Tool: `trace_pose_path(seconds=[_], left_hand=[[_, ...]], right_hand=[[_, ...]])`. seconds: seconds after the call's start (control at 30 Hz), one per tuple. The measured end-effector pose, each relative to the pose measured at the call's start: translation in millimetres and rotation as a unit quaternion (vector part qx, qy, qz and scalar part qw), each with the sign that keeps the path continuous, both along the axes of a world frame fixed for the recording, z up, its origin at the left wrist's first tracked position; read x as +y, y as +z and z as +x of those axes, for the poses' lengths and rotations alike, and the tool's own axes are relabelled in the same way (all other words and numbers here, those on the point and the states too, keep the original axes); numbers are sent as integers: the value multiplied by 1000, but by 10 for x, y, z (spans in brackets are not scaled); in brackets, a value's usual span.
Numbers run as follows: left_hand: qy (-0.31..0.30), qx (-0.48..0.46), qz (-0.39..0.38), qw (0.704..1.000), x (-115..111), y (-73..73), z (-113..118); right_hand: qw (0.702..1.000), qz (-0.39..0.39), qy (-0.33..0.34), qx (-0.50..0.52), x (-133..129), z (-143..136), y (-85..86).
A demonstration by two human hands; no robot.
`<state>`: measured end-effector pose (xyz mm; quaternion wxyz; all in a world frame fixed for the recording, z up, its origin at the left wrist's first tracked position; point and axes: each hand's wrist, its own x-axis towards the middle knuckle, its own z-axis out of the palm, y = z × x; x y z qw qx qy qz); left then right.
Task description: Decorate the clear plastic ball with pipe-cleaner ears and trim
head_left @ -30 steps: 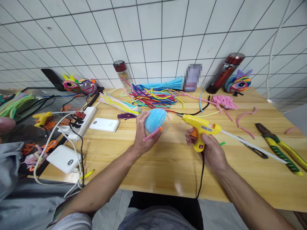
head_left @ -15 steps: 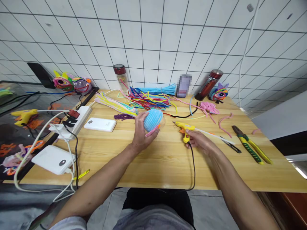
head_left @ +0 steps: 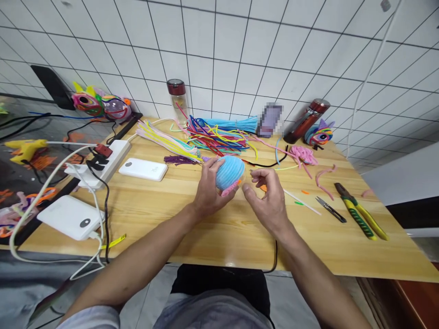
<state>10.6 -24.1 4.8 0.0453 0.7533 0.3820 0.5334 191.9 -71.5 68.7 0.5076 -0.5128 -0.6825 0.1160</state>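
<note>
My left hand (head_left: 207, 192) is closed around a ball wrapped in light blue pipe cleaners (head_left: 232, 172). A pink twisted strip (head_left: 229, 188) runs along the ball's lower edge, and a bare clear part shows at its right side. Just to the right, my right hand (head_left: 270, 201) is empty, thumb and fingers apart, close to the ball without touching it. Beneath that hand lies the yellow glue gun, mostly hidden; its white glue stick (head_left: 303, 203) sticks out to the right.
Bundled pipe cleaners (head_left: 219, 137) lie at the back, near a glass bottle (head_left: 178, 103) and a red flask (head_left: 307, 121). Pliers (head_left: 360, 212) and thread snips (head_left: 331, 210) are at right. A power strip (head_left: 106, 162) and power banks (head_left: 143, 169) stand left, with trailing cables.
My right hand has let go of the glue gun, now on the table, and moved left and up towards the ball. The ball stays in my left hand. The view has shifted slightly.
</note>
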Motion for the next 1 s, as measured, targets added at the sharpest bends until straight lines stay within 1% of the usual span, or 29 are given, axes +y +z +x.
trace_pose_path(seconds=[0.1,0.2,0.3,0.4,0.5,0.63,0.8,1.0], left_hand=[[-3,-3,5,1000,-5,9,13],[-4,-3,12,1000,-22,18,33],[-5,-7,13,1000,-41,23,42],[-7,-4,2,1000,-48,20,35],[-3,1,4,1000,-46,11,33],[-6,-7,9,1000,-47,5,39],[-12,-6,14,1000,-43,-3,30],[-7,0,21,1000,-28,-9,24]], right_hand=[[999,-18,3,34,55,-18,-120],[994,-70,19,86,88,-3,-229],[982,-126,40,138,96,-12,-294],[969,-157,75,178,94,-38,-320],[960,-167,98,202,100,-59,-339],[950,-181,103,233,111,-69,-363],[929,-212,106,285,112,-84,-358],[917,-215,119,315,135,-108,-346]])
